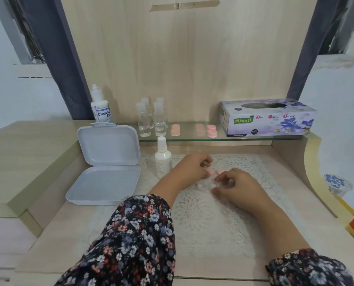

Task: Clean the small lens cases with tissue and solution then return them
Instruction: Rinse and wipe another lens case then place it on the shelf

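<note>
A clear lens case (205, 185) lies on the lace mat (201, 215) between my hands. My left hand (189, 168) curls over its far side, fingers bent by a pink cap (210, 172). A second pink cap (221, 171) lies just to the right. My right hand (237, 187) pinches the near right end of the clear case. A white solution bottle (162, 158) stands left of my left hand. The tissue box (268, 117) sits on the glass shelf (244, 138). Pink lens cases (175, 130) (211, 131) rest on that shelf.
An open white plastic box (106, 164) sits at the left of the desk. Behind it stands a larger solution bottle (100, 107). Several small clear bottles (151, 118) stand on the shelf. A wooden back panel (182, 58) rises behind the shelf.
</note>
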Demonstrator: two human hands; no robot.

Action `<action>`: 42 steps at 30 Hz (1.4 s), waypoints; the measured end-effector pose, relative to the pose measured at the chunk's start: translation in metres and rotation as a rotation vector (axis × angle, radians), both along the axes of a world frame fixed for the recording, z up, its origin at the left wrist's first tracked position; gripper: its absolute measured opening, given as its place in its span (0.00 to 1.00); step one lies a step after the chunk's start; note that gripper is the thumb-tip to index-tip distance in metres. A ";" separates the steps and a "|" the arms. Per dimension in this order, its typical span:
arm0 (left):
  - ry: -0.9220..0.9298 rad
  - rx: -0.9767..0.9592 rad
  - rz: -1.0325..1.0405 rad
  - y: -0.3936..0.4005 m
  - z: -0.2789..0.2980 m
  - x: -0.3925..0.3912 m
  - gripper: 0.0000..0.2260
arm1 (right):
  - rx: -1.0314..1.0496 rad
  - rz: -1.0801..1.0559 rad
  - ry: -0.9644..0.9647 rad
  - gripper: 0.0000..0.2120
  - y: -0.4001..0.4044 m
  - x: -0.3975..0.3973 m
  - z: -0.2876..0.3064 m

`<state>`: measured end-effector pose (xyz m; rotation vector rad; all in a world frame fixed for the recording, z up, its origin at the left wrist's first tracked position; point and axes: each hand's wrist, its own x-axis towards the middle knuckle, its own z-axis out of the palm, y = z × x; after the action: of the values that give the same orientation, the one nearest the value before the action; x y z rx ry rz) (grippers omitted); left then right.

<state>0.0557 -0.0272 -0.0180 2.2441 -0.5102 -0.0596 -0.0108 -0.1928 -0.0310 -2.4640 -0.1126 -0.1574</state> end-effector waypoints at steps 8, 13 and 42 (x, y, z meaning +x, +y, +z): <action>-0.035 -0.016 0.025 -0.003 0.001 -0.001 0.13 | 0.007 0.016 -0.002 0.09 -0.001 0.000 0.000; -0.015 -0.124 0.070 0.009 0.008 -0.024 0.09 | 0.016 0.019 0.006 0.09 -0.002 0.001 0.001; -0.201 -0.039 0.157 0.022 -0.018 -0.058 0.09 | 0.110 0.036 0.013 0.09 0.006 -0.003 0.003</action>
<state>-0.0024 -0.0057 -0.0364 2.2558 -0.4356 0.2561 -0.0136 -0.1871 -0.0275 -2.3515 -0.1393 -0.1283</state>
